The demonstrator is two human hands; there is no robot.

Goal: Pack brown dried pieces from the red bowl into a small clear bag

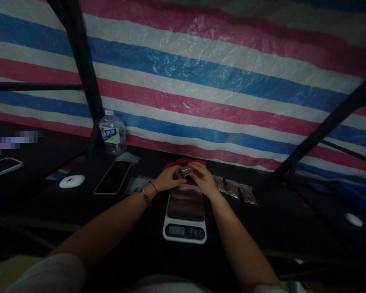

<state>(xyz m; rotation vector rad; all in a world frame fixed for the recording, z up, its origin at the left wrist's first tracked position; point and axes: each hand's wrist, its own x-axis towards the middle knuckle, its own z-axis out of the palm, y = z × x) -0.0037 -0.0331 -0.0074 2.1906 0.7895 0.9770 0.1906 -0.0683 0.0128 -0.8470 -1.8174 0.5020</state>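
Note:
My left hand (168,178) and my right hand (202,176) are both closed on a small clear plastic bag (184,171), one at each side. Its contents are too dim to make out. The bag is just above a red bag (171,165), partly hidden by my hands. Nearer to me is a white kitchen scale (184,234) with a dark plate and a lit display. Several small zip bags (232,189) with brown bits lie right of my right hand. Flat clear bags (136,185) lie beside my left wrist.
A phone (113,178) and a white round device (72,181) lie to the left. A large clear bottle (112,132) stands behind them. Dark metal posts (88,73) rise before a striped plastic sheet (201,81). Another phone (3,167) is at the far left.

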